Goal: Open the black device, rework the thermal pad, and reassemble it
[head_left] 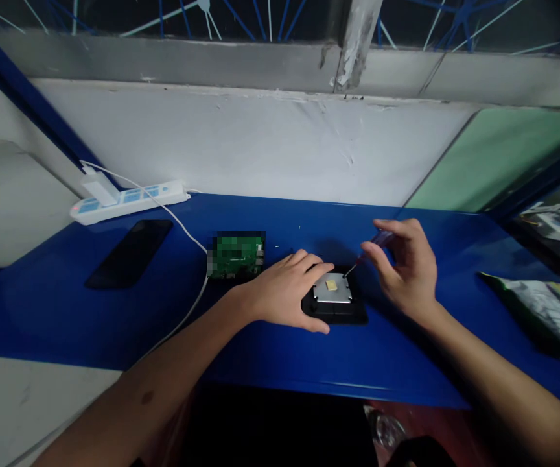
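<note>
A black case part [343,314] lies on the blue table, bearing a silver metal plate [333,295] with a small yellowish square pad [331,285] on it. My left hand [287,292] rests over the left side of the case part, thumb and fingers spread around its edge. My right hand [406,266] pinches a screwdriver [381,239] between thumb and fingers. The driver slants down to the left, with its tip at the plate's upper right corner. Beyond my left hand sits a green circuit board [236,256].
A dark phone [129,254] lies at the left, in front of a white power strip [131,201]. Its white cable [190,237] runs past the circuit board toward me. At the right edge lies a shiny packet [547,311]. A wall rises behind the table [280,363].
</note>
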A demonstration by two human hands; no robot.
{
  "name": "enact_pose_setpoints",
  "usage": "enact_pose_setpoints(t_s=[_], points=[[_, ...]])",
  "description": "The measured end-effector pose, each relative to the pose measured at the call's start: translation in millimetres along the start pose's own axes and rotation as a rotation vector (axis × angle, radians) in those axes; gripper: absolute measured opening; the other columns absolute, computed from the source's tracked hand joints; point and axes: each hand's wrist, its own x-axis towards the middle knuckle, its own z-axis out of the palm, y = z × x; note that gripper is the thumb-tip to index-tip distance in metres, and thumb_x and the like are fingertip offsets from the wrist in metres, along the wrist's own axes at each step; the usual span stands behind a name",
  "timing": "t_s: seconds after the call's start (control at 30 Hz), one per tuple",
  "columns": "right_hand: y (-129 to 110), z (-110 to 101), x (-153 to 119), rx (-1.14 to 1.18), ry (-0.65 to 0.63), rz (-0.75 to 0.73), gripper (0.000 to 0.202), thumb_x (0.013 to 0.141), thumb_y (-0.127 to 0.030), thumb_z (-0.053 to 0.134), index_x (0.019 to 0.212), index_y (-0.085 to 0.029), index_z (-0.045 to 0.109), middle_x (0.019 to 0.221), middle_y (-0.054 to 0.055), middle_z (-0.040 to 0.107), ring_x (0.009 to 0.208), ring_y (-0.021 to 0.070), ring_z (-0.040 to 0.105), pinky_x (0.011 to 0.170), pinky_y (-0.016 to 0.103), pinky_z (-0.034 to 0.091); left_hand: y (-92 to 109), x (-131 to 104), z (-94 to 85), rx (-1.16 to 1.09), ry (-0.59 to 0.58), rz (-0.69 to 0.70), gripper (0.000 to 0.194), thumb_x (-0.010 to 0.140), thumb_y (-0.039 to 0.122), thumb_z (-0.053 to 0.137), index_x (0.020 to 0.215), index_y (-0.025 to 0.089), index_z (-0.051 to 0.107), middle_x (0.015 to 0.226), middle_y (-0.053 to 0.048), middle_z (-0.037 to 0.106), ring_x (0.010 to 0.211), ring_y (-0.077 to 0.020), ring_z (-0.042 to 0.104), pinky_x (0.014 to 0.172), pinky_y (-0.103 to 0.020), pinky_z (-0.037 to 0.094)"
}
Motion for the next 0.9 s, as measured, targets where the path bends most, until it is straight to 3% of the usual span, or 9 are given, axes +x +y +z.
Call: enact_pose_setpoints(t_s=[0.23,0.57,0.67,0.8,0.9], points=[[-7.3,1.2,-1.3,0.125,-0.096,0.069,0.042,0.100,-0.029,0.051,0.142,-0.034,0.051,0.118,0.008,0.061,0.091,0.0218,0.069,0.080,0.046,0.061,-1.5,-0.5,1.8,0.000,-0.001,0.004,0.103,0.073,0.072,0.074,0.152,0.017,0.036,0.146,-0.014,0.050,0.136,-0.0333,0.043,0.117,-0.048,0.034],[-7.9,1.3,-3.6,0.205,-0.128,0.118,0.050,0.104,-0.030,0.042,0.153,-0.036,0.038,0.139,0.009,0.060,0.106,0.0248,0.072,0.090,0.052,0.062,-1.5,-0.7,1.8,-0.003,0.000,0.003,0.102,0.073,0.072,0.074,0.152,0.017,0.038,0.146,-0.014,0.050,0.135,-0.0335,0.044,0.116,-0.048,0.035],[-6.8,2.5,-3.7,0.173,-0.108,0.103,0.050,0.104,-0.026,0.043,0.153,-0.036,0.039,0.128,0.009,0.065,0.102,0.0236,0.072,0.091,0.052,0.061,-1.7,-1.0,2.0,-0.004,0.003,0.003,0.103,0.073,0.073,0.073,0.152,0.018,0.037,0.146,-0.014,0.050,0.136,-0.0337,0.043,0.116,-0.048,0.035],[-0.9,4.4,-2.8,0.121,-0.013,0.052,0.051,0.094,-0.024,0.065,0.141,-0.035,0.053,0.102,0.005,0.064,0.090,0.0224,0.070,0.082,0.048,0.063,-1.8,-1.1,2.4,-0.001,-0.003,0.003,0.103,0.075,0.073,0.073,0.152,0.016,0.037,0.146,-0.014,0.049,0.136,-0.0332,0.042,0.116,-0.047,0.035],[1.3,3.8,-2.2,0.097,0.017,0.014,0.047,0.087,-0.025,0.074,0.131,-0.034,0.060,0.097,0.003,0.062,0.085,0.0218,0.068,0.077,0.045,0.062,-1.8,-0.9,2.6,0.008,-0.001,0.003,0.103,0.074,0.073,0.074,0.152,0.016,0.037,0.147,-0.013,0.049,0.135,-0.0326,0.042,0.116,-0.046,0.035]])
